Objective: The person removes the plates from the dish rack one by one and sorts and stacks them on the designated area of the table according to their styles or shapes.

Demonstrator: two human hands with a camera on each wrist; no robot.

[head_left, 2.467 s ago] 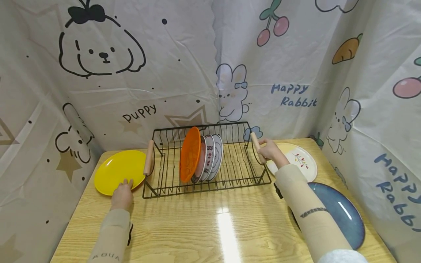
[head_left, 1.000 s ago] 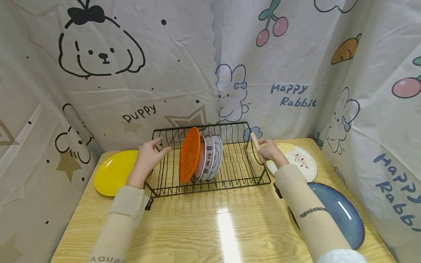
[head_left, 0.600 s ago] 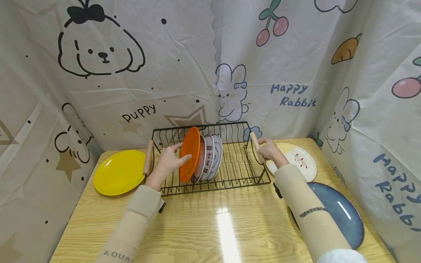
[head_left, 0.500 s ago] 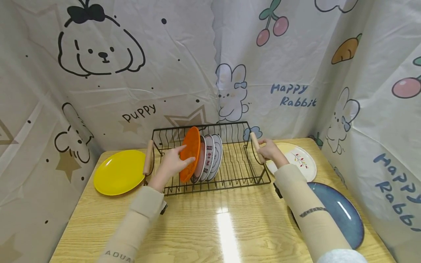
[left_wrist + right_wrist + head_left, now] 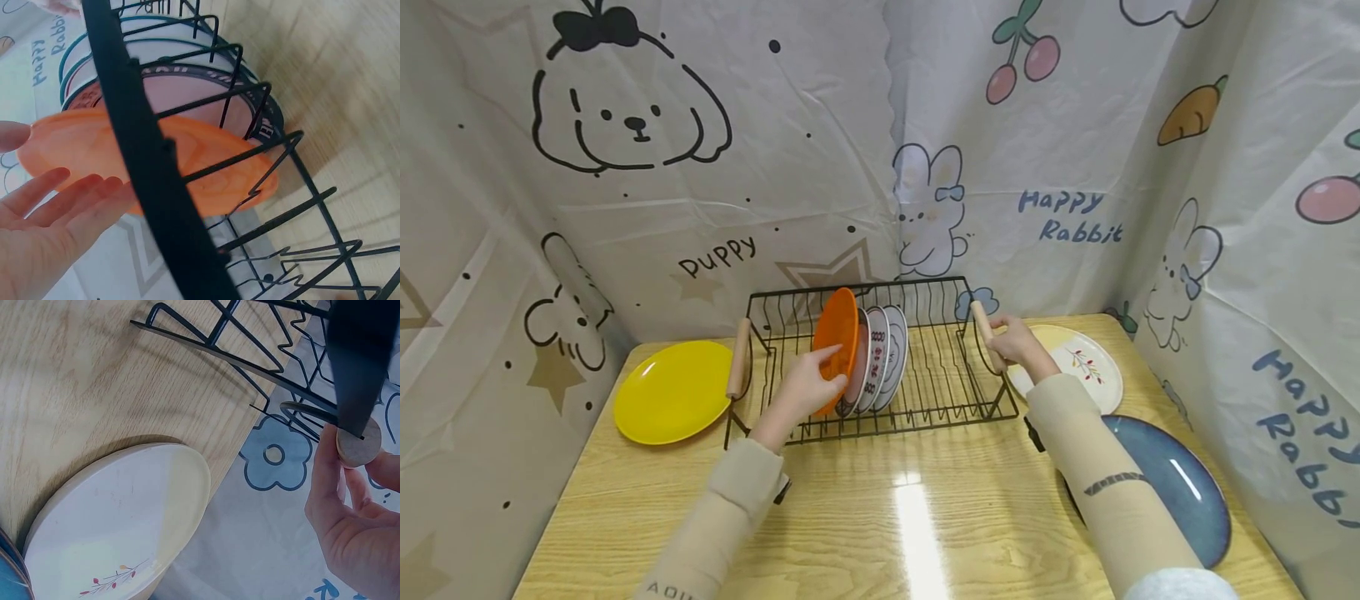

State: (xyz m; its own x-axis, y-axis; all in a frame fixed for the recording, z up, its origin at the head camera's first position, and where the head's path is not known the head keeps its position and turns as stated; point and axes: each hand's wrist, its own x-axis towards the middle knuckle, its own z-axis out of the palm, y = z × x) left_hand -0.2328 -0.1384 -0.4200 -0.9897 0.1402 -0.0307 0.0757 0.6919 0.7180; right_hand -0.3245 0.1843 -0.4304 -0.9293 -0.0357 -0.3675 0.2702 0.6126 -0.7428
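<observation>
Left hand [image 5: 811,387]: fingers spread at the orange plate [image 5: 837,321], thumb apart by its near rim; plate stands on edge in the black wire rack [image 5: 932,427], left of centre. Right hand [image 5: 1019,343] pinches right wooden handle [image 5: 986,332]. Patterned plates [image 5: 877,358] upright just right of orange one. Yellow plate [image 5: 672,392] left on tabletop [image 5: 850,508]; white-and-cream plate [image 5: 1093,371] right, blue plate [image 5: 1180,483] nearer, partly hidden by right sleeve [image 5: 1097,467].

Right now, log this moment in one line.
Left hand: at orange plate, contact unclear | right hand: holds wooden handle | dish rack: orange plate on edge beside patterned plates
</observation>
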